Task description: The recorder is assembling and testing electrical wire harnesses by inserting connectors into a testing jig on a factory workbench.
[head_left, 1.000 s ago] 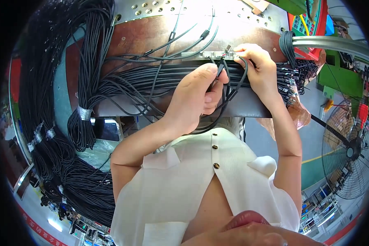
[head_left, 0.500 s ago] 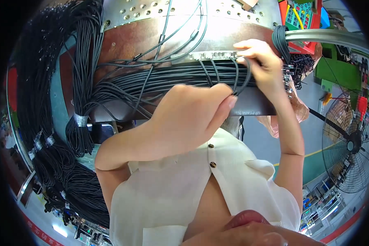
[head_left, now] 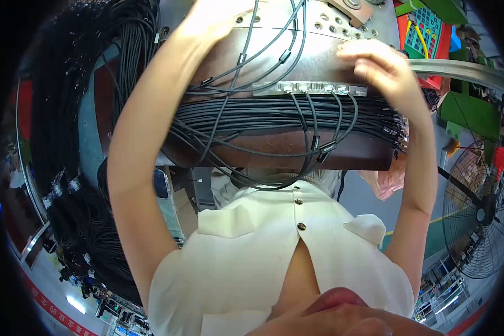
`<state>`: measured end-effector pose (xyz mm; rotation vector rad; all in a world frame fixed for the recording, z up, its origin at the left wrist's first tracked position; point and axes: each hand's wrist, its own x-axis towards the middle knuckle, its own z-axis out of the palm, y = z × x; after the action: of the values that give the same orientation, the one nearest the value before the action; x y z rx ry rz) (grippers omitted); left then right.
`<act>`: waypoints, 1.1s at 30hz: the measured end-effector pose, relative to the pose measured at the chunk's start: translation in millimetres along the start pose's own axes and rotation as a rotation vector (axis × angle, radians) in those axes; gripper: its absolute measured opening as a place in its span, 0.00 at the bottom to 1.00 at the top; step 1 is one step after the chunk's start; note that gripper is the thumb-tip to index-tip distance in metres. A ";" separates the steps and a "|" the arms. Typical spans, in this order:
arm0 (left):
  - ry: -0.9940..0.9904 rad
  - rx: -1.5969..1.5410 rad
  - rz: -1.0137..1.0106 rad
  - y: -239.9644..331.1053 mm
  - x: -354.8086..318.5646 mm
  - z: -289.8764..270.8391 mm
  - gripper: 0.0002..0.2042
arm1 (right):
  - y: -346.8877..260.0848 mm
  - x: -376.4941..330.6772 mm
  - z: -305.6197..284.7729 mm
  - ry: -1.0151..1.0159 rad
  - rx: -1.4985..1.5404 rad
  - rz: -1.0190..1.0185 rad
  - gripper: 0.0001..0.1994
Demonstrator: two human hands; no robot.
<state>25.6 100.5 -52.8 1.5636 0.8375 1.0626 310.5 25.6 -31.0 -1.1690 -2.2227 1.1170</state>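
While the brown worktop is carrying a wide bundle of black cables, the connector strip is lying at seven o'clock from the right hand, whose fingers are curling apart above it; the left hand is reaching upward, its grip untellable.

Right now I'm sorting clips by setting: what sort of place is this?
Probably a factory cable-assembly or test station: black cable bundles hang beside a workbench, cables plug into a connector strip, and an industrial fan stands nearby.

Black cables cross a brown bench; beside it, a seemingly green-and-orange machine; cream blouse.
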 end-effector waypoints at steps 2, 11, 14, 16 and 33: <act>-0.207 0.619 -0.138 -4.3 22.8 29.7 0.09 | 23.3 47.1 -10.5 0.401 -0.031 -0.041 0.11; 0.021 -0.706 -0.497 37.3 6.8 55.6 0.10 | 35.7 119.1 -23.4 0.606 -0.098 0.025 0.12; 0.019 -0.867 -0.624 59.6 -19.9 57.5 0.12 | 5.0 94.6 -14.0 0.678 -0.208 -0.081 0.12; 0.035 -0.834 -0.795 67.0 -46.0 53.3 0.19 | -0.6 99.8 -0.4 0.694 -0.250 -0.178 0.12; 0.434 0.322 -0.759 107.0 -146.9 -146.9 0.33 | -10.9 23.1 49.0 0.517 -0.630 -0.377 0.15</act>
<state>-164.9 -4.8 31.9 1.0910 1.7954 0.7162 260.3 17.8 -52.6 -1.0263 -2.2686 -0.0587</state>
